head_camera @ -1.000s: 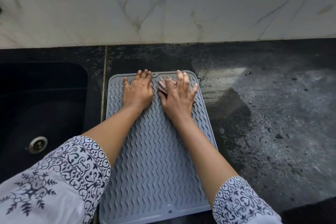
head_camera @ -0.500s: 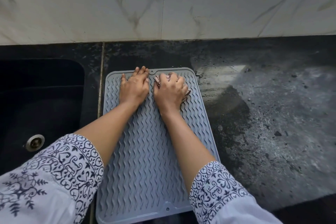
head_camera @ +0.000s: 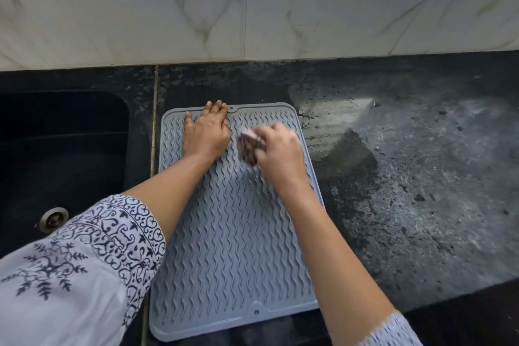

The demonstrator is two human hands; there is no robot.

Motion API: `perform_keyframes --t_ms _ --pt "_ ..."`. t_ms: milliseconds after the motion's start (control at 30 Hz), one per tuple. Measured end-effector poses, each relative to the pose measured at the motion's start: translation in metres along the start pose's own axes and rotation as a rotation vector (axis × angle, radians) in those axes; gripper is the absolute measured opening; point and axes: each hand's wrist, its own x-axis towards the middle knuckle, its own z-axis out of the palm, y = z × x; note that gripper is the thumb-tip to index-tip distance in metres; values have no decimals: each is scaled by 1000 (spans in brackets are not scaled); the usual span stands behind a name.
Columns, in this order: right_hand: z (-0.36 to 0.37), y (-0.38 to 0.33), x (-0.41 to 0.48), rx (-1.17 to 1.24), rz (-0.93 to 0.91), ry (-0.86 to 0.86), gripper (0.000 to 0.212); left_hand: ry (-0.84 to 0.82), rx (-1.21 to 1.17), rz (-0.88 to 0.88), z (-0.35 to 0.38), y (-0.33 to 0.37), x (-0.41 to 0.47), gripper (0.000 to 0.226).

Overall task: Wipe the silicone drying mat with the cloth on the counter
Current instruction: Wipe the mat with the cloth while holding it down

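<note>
Our right grip (head_camera: 276, 150) clenched on the cloth (head_camera: 248, 147), cloth jutting leftward, at the far end of the mat (head_camera: 238, 247); our left grip (head_camera: 206, 135) released, flat on the mat, just beside

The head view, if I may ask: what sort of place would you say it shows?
Most likely a home kitchen: a black sink with a metal drain is set into a dark stone counter, a pale tiled wall runs behind, and a cloth is held on a grey drying mat.
</note>
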Motion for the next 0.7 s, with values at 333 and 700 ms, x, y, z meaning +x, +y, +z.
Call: perform_keyframes --t_ms 333,700 --pt "13 6 -60 -225 -75 -49 32 2 14 7 1 0 -1 50" --pt "32 4 3 -209 28 -52 39 -23 -24 20 2 -5 2 51"
